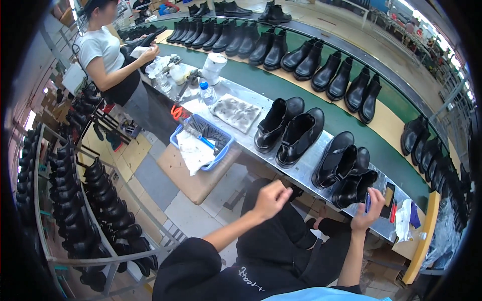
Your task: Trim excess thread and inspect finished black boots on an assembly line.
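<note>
My left hand (272, 200) is raised over my lap, in front of the metal bench edge. Its fingers are curled together, and anything inside them is hidden. At the right end of the bench, my right hand (369, 213) has its thumb and fingers around a slim blue pen-like tool (367, 202). Just left of that hand a black ankle boot (350, 193) stands at the bench edge. Another black boot (335, 159) stands beside it, and a pair of black boots (300, 138) is further left.
A blue basket (228, 150) with a white cloth and brushes sits on a stool. A stained cloth pad (236, 113) and a blue-capped bottle (207, 94) lie beyond. Rows of boots (273, 50) line the green conveyor (231, 68). A co-worker (103, 55) stands far left.
</note>
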Tool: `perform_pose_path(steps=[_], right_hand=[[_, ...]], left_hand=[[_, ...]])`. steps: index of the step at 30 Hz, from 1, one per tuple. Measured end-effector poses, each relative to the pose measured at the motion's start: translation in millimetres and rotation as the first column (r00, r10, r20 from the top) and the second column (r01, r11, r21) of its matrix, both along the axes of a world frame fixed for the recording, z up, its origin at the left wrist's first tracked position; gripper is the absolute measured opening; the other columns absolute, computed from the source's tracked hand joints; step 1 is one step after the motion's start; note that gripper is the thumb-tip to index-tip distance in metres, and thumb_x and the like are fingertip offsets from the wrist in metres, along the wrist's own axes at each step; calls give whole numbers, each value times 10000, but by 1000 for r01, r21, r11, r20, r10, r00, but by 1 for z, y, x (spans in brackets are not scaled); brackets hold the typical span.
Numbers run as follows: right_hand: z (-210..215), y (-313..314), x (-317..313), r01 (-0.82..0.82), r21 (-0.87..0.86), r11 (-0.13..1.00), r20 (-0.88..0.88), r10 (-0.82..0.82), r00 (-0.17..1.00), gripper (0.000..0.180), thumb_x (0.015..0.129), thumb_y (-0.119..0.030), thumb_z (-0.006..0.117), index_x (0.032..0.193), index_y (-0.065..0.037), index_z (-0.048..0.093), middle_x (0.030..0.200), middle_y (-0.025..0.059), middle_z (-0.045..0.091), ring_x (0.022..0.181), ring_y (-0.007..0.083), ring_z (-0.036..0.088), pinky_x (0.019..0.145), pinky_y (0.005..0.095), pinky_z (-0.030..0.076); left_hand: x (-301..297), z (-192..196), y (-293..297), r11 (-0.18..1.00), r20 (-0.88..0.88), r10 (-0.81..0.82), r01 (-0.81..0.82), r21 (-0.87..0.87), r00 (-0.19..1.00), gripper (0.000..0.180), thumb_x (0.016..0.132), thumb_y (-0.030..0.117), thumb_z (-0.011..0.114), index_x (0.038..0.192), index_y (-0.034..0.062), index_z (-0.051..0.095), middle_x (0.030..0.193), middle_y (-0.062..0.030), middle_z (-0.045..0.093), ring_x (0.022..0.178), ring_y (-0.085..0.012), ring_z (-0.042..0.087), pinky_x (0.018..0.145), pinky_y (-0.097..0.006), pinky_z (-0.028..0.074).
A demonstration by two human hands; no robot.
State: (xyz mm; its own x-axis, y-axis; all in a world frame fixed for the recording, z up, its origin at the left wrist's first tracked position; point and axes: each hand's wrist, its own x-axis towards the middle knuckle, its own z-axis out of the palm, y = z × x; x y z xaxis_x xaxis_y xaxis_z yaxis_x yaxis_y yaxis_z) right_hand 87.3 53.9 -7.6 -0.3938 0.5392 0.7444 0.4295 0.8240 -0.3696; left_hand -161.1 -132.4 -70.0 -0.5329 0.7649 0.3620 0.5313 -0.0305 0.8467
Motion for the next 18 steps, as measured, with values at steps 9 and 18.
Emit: perform_pose_path(steps=[9,18], right_hand=[[44,-16,-58,-119,96,988,498,56,865,672,713,-191,838,1309,-44,565,1369,137,538,958,292,582,865,393,449],[51,-21,-64,-137,-63,989,555,149,818,688,720,-127,826,1345,-78,543,1257,126,549,864,284,567,797,392,481]], left_hand=[[83,-112,42,680,-418,-675,291,-673,608,381,839,405,678,942,42,725,971,-145,678,988,-284,625,835,-410,428],[88,-127,39,730,-476,-648,307,-611,594,321,865,310,611,959,30,736,979,-153,690,984,-289,623,849,-413,441]])
